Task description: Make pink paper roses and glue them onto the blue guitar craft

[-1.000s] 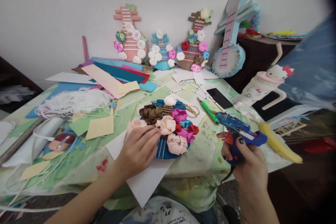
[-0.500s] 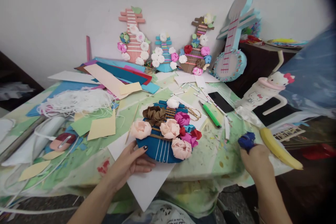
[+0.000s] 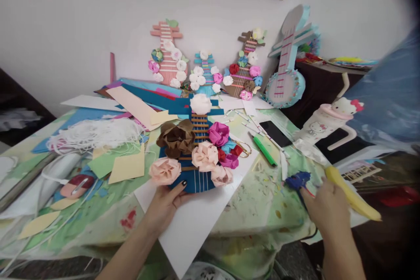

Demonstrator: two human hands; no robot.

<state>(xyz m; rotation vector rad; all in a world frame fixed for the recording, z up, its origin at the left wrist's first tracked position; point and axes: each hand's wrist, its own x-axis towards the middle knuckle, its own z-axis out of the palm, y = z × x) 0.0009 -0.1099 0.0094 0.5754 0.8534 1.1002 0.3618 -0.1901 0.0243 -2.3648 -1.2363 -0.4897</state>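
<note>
My left hand grips the lower left edge of a blue cardboard lute, thumb on its front. The lute is tilted up toward me, with white strings and brown frets. Paper flowers cover it: a brown flower, several peach ones, a magenta one and a white one at the neck. My right hand is closed on a dark blue tool that looks like a glue gun, with a bit of red by the fingers. Its handle is mostly hidden by the hand.
White paper lies under the lute. Gold-handled scissors, a green cutter, a phone, a banana and a cup are at right. White string lies left; finished lutes lean on the wall.
The lute has been lifted and tilted up by my left hand, its flowers now nearer me. The blue tool has moved left with my right hand, turning to show more of its length.
</note>
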